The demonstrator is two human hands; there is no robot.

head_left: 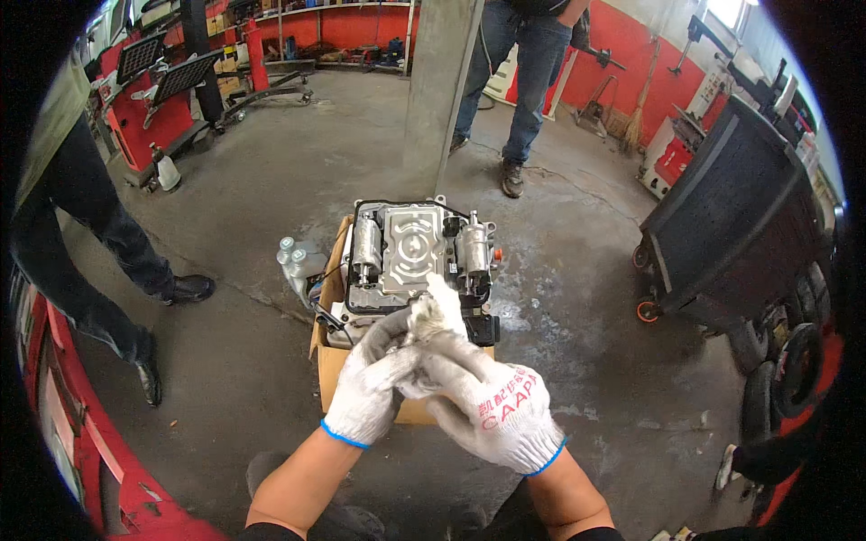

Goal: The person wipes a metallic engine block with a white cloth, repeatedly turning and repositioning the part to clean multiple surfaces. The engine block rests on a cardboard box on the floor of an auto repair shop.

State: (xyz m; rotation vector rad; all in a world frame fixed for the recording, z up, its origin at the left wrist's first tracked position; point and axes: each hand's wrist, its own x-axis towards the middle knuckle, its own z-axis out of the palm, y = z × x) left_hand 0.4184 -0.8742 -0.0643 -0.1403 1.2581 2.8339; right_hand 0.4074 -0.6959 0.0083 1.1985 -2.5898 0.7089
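Observation:
Both my hands wear white knitted work gloves with blue cuffs and meet in front of me. Between them is a crumpled white wad (439,305) that looks like cloth or paper. My left hand (377,377) closes its fingers on the lower left of it. My right hand (487,397) grips it from the right, fingers bent toward the left hand. Just beyond lies a metal vehicle unit (413,248) with a stamped silver cover and a cylinder on either side. It rests on an open cardboard box (334,374), and my hands hide its near edge.
Silvery bottles (293,261) stand left of the box. A person (90,216) stands at left, another (519,81) beyond the pillar (437,108). A dark wheeled cabinet (722,198) and tyres (798,365) are at right. Red bodywork (99,451) runs along the lower left.

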